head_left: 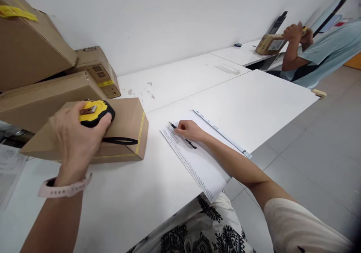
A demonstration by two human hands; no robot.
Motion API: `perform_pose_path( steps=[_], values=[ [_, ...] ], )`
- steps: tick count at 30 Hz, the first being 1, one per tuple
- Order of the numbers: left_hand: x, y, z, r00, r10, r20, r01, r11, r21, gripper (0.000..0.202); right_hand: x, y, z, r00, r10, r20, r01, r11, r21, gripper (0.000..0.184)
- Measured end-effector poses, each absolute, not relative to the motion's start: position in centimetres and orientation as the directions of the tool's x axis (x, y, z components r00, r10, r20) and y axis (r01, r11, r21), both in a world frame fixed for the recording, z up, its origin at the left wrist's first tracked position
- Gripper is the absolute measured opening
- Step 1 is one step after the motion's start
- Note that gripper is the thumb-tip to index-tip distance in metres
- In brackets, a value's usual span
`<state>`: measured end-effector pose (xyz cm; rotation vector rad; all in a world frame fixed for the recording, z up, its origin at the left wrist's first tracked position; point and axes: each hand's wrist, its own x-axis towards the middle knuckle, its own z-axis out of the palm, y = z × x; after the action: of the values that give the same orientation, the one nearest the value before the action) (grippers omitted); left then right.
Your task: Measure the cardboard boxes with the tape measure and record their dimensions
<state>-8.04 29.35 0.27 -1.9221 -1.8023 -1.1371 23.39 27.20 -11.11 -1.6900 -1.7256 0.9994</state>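
Note:
My left hand (73,136) is closed around a yellow and black tape measure (96,112) that rests on top of a flat cardboard box (128,121). Yellow tape runs along the box's edges and a black wrist strap lies across its lid. My right hand (189,130) grips a black pen (182,135) with its tip on a printed sheet of paper (197,159) that lies on the white table (158,192). The sheet hangs slightly over the table's near edge.
Several larger cardboard boxes (34,42) are stacked at the left against the wall. A long ruler (222,133) lies beside the sheet. At the far right another person in a light blue shirt (324,53) handles a small box (271,44) on a neighbouring table.

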Motion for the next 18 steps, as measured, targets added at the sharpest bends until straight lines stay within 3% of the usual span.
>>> perform_pose_path(
  steps=[3,6,8,10,13,18],
  values=[
    [-4.8,26.0,-0.8,0.162,0.355,0.921,0.858,-0.511,0.047,0.065,24.6,28.2,-11.9,-0.056,0.989,-0.140,0.150,-0.131,-0.980,0.029],
    [0.6,21.8,-3.3,0.447,0.243,0.861,0.552,-0.832,-0.051,0.042,25.2,28.8,-12.1,-0.009,0.993,-0.115,-0.138,-0.115,-0.984,0.036],
    [4.0,19.9,-5.9,0.564,0.332,0.756,0.457,-0.888,0.049,0.030,25.5,28.9,-12.0,-0.039,0.995,-0.094,-0.238,-0.101,-0.966,0.046],
    [6.3,19.1,-8.9,0.632,0.434,0.642,0.479,-0.870,0.117,0.029,25.6,28.7,-11.7,-0.112,0.990,-0.089,-0.315,-0.121,-0.941,0.041],
    [7.6,19.0,-12.7,0.710,0.510,0.486,0.542,-0.836,0.085,0.039,25.8,28.3,-11.2,-0.227,0.971,-0.075,-0.418,-0.166,-0.893,0.027],
    [7.2,19.1,-14.7,0.748,0.541,0.383,0.573,-0.819,0.038,0.046,25.7,27.6,-10.8,-0.291,0.957,0.023,-0.498,-0.131,-0.857,0.041]
  ],
)
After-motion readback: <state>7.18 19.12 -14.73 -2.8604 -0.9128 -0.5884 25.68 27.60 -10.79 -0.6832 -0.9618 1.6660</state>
